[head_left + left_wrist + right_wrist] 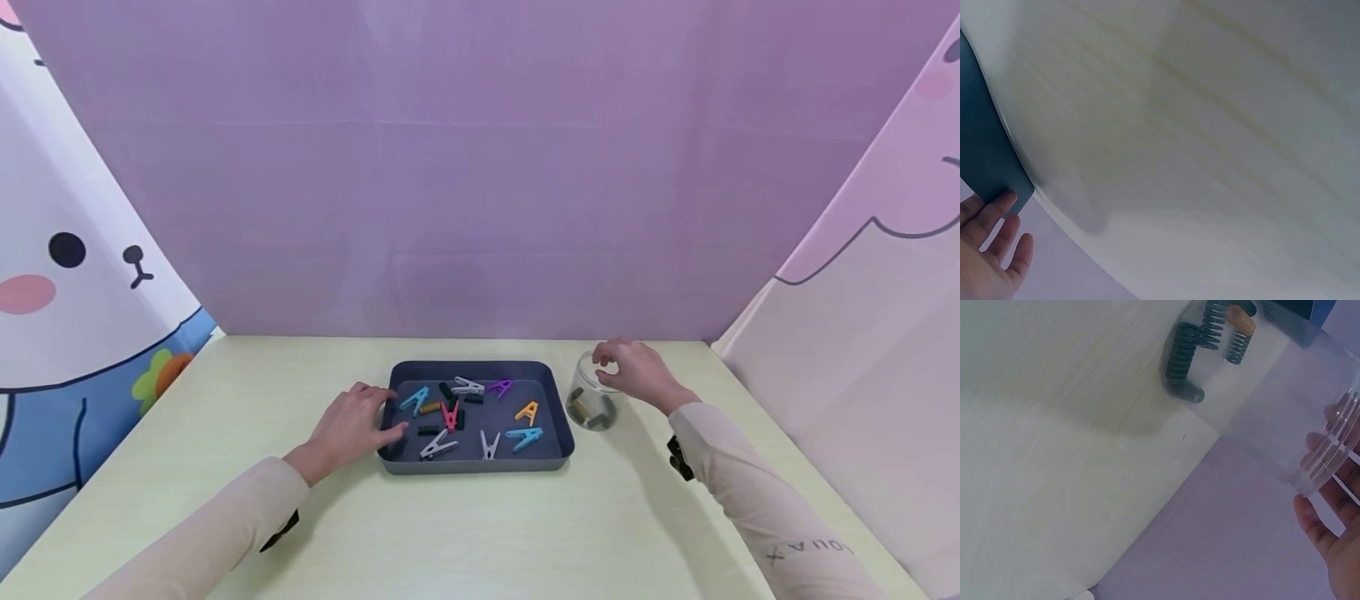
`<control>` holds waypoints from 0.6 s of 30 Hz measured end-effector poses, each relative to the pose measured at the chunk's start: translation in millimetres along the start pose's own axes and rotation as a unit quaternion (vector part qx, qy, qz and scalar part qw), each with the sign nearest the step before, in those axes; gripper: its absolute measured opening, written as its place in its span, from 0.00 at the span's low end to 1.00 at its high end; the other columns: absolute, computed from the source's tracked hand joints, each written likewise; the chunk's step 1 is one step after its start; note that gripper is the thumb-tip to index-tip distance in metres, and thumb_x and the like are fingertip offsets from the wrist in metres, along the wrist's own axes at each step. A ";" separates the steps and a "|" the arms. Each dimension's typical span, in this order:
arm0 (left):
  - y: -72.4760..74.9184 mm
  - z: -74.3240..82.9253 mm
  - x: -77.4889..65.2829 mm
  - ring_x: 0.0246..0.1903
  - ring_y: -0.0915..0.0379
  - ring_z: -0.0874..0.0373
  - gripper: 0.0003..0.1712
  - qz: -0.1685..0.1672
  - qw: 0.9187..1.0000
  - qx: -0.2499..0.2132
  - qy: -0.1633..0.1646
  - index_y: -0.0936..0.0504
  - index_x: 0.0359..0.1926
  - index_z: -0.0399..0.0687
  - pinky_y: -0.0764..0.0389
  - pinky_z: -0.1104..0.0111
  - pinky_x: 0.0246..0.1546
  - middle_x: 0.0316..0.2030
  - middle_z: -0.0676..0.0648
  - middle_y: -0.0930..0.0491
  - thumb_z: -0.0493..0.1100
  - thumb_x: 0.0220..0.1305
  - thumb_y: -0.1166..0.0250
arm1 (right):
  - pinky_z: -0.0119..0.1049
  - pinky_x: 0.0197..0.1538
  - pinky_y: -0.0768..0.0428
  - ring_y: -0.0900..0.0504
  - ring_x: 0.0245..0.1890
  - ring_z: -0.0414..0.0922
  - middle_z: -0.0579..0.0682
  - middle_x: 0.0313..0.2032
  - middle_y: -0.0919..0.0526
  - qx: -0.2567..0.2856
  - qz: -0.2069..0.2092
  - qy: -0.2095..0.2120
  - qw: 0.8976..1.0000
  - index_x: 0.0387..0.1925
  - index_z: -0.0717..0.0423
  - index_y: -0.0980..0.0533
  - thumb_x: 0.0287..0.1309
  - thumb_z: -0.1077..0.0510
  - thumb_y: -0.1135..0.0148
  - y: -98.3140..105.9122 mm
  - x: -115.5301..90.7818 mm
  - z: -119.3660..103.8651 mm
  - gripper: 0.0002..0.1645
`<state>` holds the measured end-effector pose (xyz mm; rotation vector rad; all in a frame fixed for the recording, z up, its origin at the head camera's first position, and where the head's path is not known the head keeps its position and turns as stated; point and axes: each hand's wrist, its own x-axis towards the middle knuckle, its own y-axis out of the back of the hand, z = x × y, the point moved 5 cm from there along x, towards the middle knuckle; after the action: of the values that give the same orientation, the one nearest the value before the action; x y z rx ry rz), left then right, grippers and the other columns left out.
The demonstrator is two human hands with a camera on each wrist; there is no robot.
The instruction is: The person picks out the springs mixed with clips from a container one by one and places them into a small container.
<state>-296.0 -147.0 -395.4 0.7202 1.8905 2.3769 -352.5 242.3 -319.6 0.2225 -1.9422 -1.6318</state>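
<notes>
A dark grey tray (480,465) lies on the table with several small plastic clips, such as a red clip (450,414) and a yellow clip (528,412), and several coil springs, including an orange spring (431,408). My left hand (358,423) rests at the tray's left edge, its fingers fairly straight and the thumb reaching over the rim. Right of the tray stands a clear jar (1254,400) with several dark springs (1181,353) and an orange one at its bottom. Above the jar's mouth is my right hand (639,372), fingers bent loosely at the rim, with nothing visible between them.
A pale wood-look table (480,533) carries the tray and jar. Behind it rises a purple cloth backdrop (480,183). Printed cartoon panels stand at the left (97,333) and right (862,350).
</notes>
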 end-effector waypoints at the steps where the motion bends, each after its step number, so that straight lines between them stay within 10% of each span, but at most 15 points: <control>1: 0.3 0.1 -0.1 0.47 0.29 0.48 0.34 0.000 1.000 0.000 0.001 0.22 0.49 0.45 0.26 0.54 0.44 0.46 0.44 0.20 0.64 0.49 0.38 | 0.42 0.34 0.24 0.22 0.33 0.47 0.48 0.29 0.19 -0.001 -0.001 0.000 1.000 0.32 0.54 0.22 0.46 0.60 0.35 0.4 0.5 -0.1 0.08; 18: 0.6 0.6 -0.5 0.47 0.29 0.48 0.33 -0.001 1.000 0.004 0.003 0.22 0.48 0.45 0.26 0.54 0.45 0.46 0.44 0.20 0.64 0.49 0.37 | 0.43 0.36 0.24 0.22 0.35 0.46 0.48 0.32 0.19 -0.013 0.003 0.010 1.000 0.35 0.54 0.21 0.48 0.57 0.36 19.8 14.1 -20.1 0.10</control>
<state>-295.2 -146.7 -394.9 0.7126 1.9041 2.3743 -348.6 223.2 -294.7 0.2214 -1.9037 -1.6450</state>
